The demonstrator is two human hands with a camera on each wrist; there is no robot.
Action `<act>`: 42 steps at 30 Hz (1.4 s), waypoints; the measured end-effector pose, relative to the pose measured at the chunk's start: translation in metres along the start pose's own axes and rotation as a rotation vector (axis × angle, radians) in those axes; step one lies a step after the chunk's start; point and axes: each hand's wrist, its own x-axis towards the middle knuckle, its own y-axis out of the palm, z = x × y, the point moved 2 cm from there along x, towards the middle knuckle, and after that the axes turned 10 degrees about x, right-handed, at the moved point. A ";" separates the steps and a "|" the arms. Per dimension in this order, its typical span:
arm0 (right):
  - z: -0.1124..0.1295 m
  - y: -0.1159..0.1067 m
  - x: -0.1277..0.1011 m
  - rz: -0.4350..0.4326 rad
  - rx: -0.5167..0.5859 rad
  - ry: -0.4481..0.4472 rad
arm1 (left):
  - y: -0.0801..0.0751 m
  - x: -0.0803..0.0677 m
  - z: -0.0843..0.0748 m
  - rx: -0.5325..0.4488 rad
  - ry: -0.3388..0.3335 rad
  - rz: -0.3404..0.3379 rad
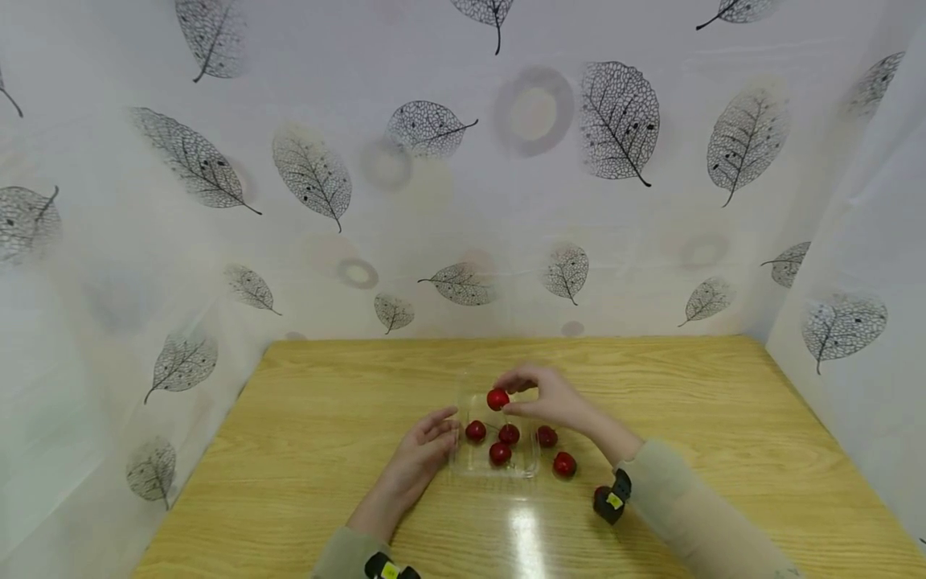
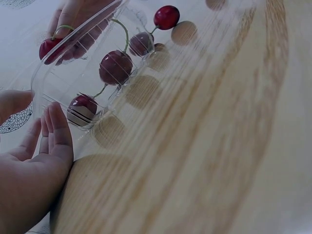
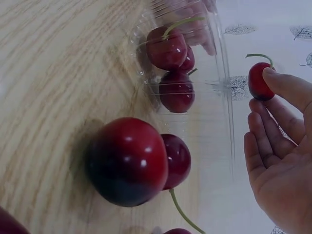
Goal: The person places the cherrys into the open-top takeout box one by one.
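Note:
My right hand (image 1: 515, 400) pinches a red cherry (image 1: 497, 399) by thumb and fingertips just above the far end of a clear plastic tray (image 1: 529, 466). In the right wrist view the same cherry (image 3: 258, 82) shows its green stem, held at my fingertips (image 3: 273, 78). Three cherries lie in the tray (image 1: 475, 431) (image 1: 509, 434) (image 1: 500, 453). My left hand (image 1: 440, 433) rests with straight fingers (image 2: 54, 134) against the tray's left wall (image 2: 58, 83), holding nothing.
Two more cherries (image 1: 546, 437) (image 1: 564, 464) lie on the wooden table (image 1: 304, 450) just right of the tray; they appear large in the right wrist view (image 3: 127, 161) (image 3: 177, 160). Leaf-patterned white walls (image 1: 463, 201) close the table on three sides.

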 end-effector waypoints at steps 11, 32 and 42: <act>-0.010 0.009 -0.001 0.023 0.004 0.030 | 0.000 0.000 0.000 -0.001 0.001 0.010; -0.015 0.021 -0.005 0.018 -0.123 -0.074 | 0.000 -0.001 0.000 0.001 -0.002 -0.005; -0.013 0.026 -0.007 0.011 -0.205 -0.116 | 0.001 -0.001 0.000 -0.007 -0.017 -0.021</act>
